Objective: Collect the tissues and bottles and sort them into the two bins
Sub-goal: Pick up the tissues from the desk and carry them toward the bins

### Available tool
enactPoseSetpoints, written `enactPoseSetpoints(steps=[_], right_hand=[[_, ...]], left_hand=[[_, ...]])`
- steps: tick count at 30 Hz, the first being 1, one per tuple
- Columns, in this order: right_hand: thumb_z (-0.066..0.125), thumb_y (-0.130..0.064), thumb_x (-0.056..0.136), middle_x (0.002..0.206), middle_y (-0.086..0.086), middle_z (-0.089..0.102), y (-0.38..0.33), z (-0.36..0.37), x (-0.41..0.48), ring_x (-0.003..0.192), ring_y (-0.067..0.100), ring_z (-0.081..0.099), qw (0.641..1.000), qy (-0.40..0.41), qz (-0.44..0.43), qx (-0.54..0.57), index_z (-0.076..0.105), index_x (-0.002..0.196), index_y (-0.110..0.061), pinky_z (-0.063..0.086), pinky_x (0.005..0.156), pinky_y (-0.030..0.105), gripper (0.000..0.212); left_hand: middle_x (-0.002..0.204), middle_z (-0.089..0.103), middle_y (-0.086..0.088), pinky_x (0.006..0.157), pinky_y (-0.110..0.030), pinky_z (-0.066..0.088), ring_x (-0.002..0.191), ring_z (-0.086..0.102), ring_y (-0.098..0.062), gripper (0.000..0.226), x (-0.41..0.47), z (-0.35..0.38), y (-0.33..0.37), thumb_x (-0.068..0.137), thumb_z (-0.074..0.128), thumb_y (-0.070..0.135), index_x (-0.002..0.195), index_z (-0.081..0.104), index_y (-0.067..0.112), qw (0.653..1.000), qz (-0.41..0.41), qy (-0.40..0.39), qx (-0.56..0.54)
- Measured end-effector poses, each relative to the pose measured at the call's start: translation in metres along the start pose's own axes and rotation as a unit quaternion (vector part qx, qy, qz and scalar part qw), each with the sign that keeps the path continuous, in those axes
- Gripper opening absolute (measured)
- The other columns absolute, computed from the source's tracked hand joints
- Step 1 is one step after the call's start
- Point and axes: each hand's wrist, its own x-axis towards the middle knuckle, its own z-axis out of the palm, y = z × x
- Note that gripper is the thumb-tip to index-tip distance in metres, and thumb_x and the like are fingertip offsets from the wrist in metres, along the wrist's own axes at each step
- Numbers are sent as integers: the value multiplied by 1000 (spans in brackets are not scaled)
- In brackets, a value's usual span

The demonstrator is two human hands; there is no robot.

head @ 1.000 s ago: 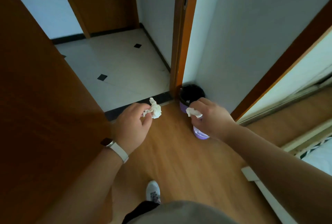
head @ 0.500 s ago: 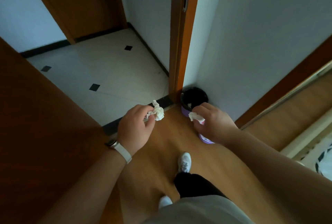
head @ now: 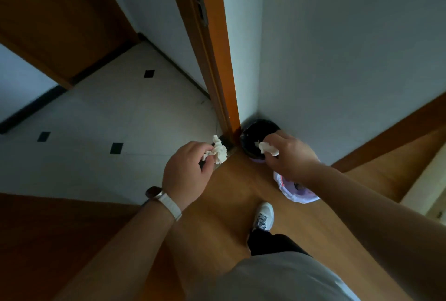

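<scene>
A black bin (head: 251,131) with a dark liner stands on the wooden floor (head: 229,187), in the corner where the door frame (head: 224,71) meets the wall. The right hand (head: 289,159) hangs right over the near edge of the black bin. Its thumb and fingers are curled round a crumpled tissue (head: 267,148), which sits above the bin's open mouth. To the left of the black bin, just past the foot of the door frame, the left hand (head: 185,175) pinches a second tissue (head: 219,152) between thumb and fingertips. That wad sticks up out of the grip and is beside the bin, not over it.

A purple bin (head: 299,194) sits just on the near side of the black bin, touching it or nearly so. The right wrist covers most of it, and it seems to have a pale liner folded over its rim. What lies inside cannot be made out.

A white watch strap (head: 170,205) circles the left wrist. A white shoe (head: 264,215) stands on the wood on the near side of the black bin. Pale tiled floor (head: 108,119) with small dark squares spreads out to the left of it, beyond the door frame.
</scene>
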Motion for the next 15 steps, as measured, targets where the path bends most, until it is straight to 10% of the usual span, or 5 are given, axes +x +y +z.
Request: enactPoseSetpoints(steps=[15], right_hand=[[61, -22, 83, 105, -2, 61, 77, -26, 81, 90, 24, 58, 993, 34, 111, 20, 62, 110, -23, 50, 65, 37, 27]], left_hand=[[87, 64, 3, 60, -25, 40, 77, 56, -15, 13, 170, 59, 8, 84, 70, 12, 97, 68, 15, 992, 111, -57, -13]])
